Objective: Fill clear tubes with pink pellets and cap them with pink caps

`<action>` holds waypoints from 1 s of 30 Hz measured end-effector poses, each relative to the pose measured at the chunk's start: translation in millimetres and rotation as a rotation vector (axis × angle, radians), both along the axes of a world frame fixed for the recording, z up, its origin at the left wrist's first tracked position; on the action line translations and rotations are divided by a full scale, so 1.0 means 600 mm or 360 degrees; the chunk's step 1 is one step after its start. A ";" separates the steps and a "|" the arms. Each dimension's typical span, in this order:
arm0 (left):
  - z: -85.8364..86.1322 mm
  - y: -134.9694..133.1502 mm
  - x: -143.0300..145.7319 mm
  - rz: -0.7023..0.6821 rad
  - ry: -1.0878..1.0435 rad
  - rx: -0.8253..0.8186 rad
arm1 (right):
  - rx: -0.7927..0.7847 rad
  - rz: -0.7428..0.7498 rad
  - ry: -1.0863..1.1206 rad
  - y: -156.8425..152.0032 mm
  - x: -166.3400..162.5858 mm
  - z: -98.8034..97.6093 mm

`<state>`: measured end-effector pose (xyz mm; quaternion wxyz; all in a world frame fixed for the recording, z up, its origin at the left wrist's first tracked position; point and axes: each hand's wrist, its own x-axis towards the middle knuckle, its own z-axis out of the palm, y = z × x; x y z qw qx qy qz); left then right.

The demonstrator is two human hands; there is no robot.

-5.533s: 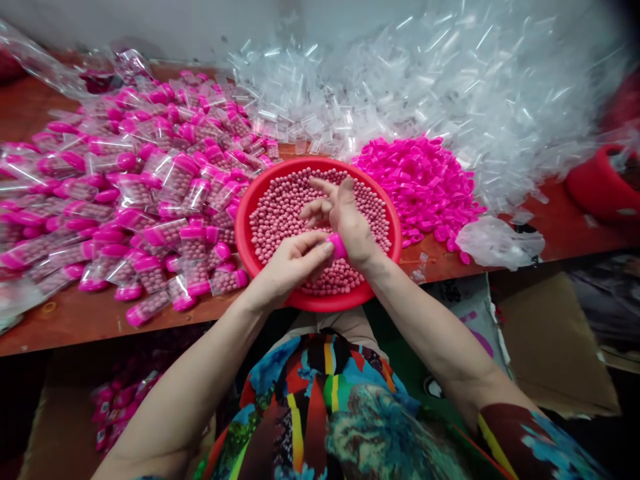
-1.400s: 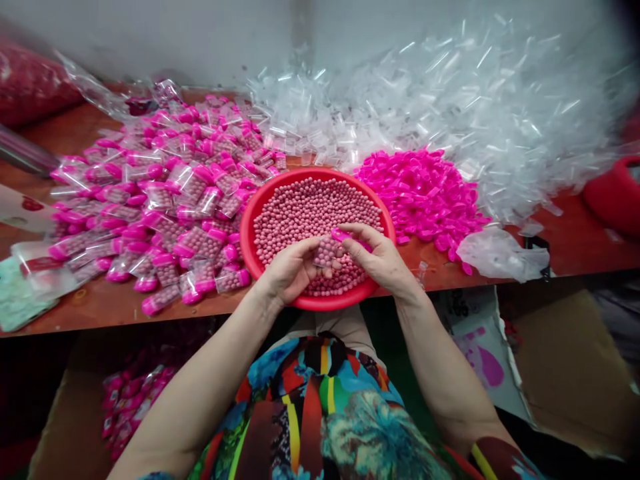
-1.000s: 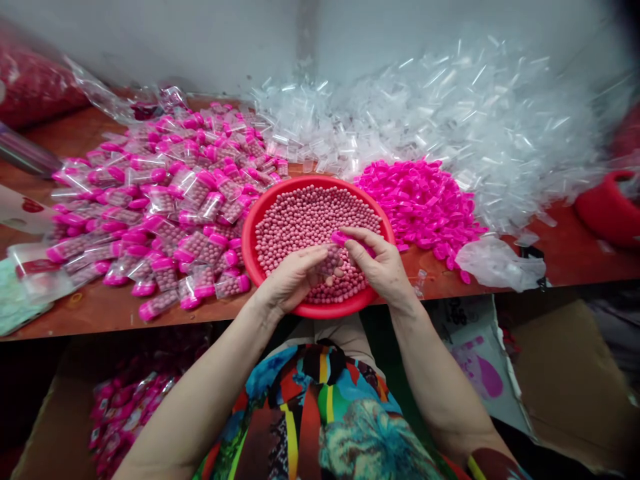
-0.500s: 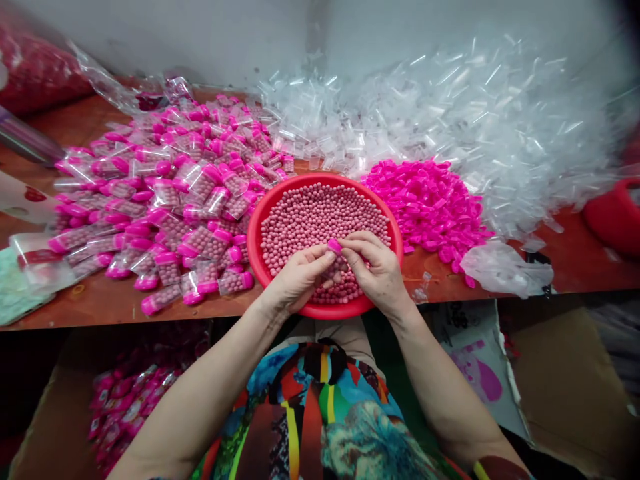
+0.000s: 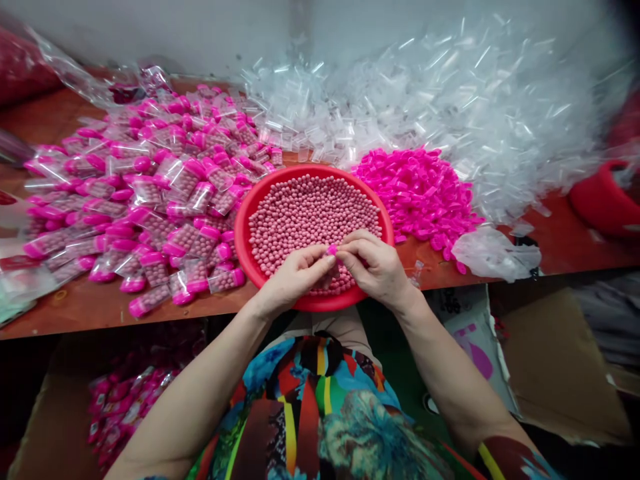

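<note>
Over the front of a red basin (image 5: 242,233), my left hand (image 5: 303,272) and my right hand (image 5: 375,268) meet at a small bright pink cap (image 5: 331,250). The left thumb and fingers are closed around the container under the cap, whose body is mostly hidden. At the cap's right side, my right thumb and fingertips pinch it. Pink beads (image 5: 310,207) fill the basin. Right of the basin lies a heap of loose pink caps (image 5: 420,200). On the left are many clear containers (image 5: 170,193) filled with beads and fitted with pink caps.
A large heap of clear plastic containers (image 5: 425,100) spreads along the wall. A crumpled plastic bag (image 5: 495,253) and a red container (image 5: 607,200) are at the right. Below the table (image 5: 95,303), more pink items (image 5: 127,407) fill a box at left.
The camera view has shifted, so the table contents appear farther left and slightly higher. Both hands remain at the pink cap, and their fingers have drawn closer around it.
</note>
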<state>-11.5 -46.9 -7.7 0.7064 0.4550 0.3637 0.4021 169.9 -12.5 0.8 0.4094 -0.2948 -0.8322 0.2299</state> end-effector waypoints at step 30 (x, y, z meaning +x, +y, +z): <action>0.048 -0.013 0.026 0.0138 0.0447 0.0165 | -0.1169 0.0090 0.0447 0.024 -0.069 0.015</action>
